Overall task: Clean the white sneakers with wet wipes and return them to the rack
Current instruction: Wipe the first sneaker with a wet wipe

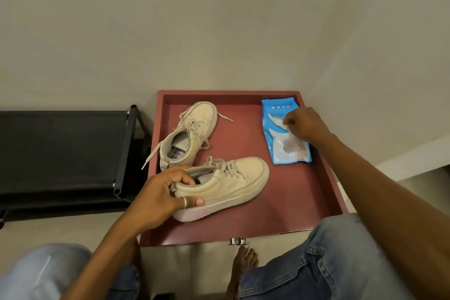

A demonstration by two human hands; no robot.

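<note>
Two off-white sneakers lie in a red tray (304,214). The near sneaker (233,180) lies with its toe to the right, and my left hand (160,195) grips its heel, thumb on the pinkish sole and fingers inside the collar. Behind it stands the far sneaker (192,131), toe toward the wall, its laces loose. At the tray's back right lies a blue wet-wipe pack (282,151). My right hand (304,124) is on the pack, fingertips pinching at the white flap or wipe (276,120) at its opening.
A black shoe rack (63,151) with a fabric shelf stands left of the tray, against the wall. My knees in jeans and a bare foot (243,265) are just in front of the tray. A metal knob (238,241) sticks out at its front edge.
</note>
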